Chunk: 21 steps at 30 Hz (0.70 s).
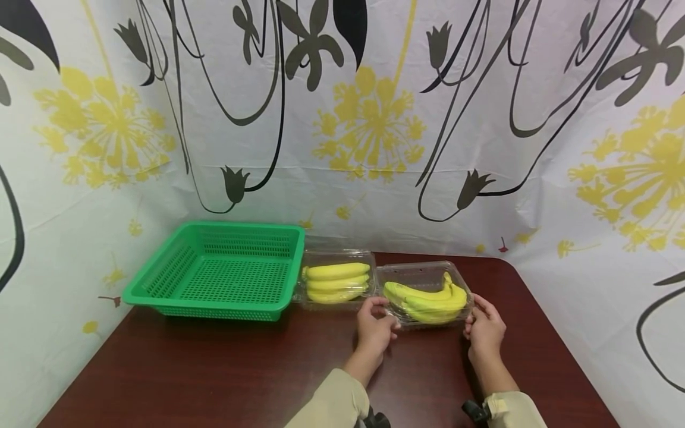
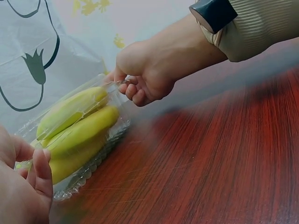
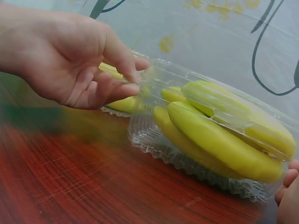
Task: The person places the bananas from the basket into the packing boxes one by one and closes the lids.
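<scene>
A clear plastic clamshell box (image 1: 396,271) with a bunch of yellow bananas (image 1: 428,304) inside sits at the table's right rear. Its clear lid lies over the fruit. My left hand (image 1: 374,327) pinches the box's left end between thumb and fingers, plainest in the right wrist view, where that hand (image 3: 79,60) is at the upper left. At the opposite end, my right hand (image 1: 486,327) pinches the edge; the left wrist view shows this hand (image 2: 145,70) with its fingers curled. Part of the right fingertips is hidden by the box in the head view.
Just left stands a second clear box (image 1: 321,258) with more bananas (image 1: 337,283). Beyond it, a green slotted plastic basket (image 1: 214,311) stands at the table's left rear. A patterned cloth (image 1: 374,214) hangs behind the dark red-brown table (image 1: 225,380).
</scene>
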Each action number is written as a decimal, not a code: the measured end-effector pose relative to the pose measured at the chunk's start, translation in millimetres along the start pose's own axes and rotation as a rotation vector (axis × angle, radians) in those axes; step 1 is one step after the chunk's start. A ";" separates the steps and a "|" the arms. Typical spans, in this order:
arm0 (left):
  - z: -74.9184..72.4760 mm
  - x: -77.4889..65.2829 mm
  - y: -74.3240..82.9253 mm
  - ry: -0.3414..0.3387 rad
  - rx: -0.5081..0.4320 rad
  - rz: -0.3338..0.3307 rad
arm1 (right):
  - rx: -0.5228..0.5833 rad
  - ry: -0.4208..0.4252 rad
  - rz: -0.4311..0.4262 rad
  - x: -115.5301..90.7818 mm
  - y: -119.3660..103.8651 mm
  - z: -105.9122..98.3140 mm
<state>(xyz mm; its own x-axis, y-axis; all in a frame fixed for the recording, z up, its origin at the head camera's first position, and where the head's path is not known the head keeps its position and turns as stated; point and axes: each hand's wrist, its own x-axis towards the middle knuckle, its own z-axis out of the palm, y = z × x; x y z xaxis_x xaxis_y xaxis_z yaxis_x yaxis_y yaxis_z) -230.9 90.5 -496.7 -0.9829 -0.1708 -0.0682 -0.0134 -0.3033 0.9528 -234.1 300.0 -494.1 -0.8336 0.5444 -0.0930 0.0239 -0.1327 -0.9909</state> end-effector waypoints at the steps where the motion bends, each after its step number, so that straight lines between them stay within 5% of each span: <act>1: -0.2 -0.1 -0.4 -0.002 -0.012 0.004 | 0.003 0.003 0.000 -1.1 0.0 0.3; 10: -1.5 -6.5 2.8 0.071 -0.133 0.033 | 0.095 0.065 0.020 -8.8 1.1 6.9; 21: -5.0 -7.5 3.7 0.100 -0.010 0.060 | 0.199 0.051 0.042 -24.3 -3.6 6.5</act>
<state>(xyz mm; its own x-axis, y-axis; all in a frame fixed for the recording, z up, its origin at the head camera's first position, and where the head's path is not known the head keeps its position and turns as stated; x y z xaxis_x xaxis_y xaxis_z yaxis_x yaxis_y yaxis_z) -222.6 86.0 -494.2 -0.9588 -0.2813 -0.0407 0.0471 -0.2987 0.9532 -217.5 281.8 -487.6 -0.8048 0.5759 -0.1438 -0.0558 -0.3147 -0.9476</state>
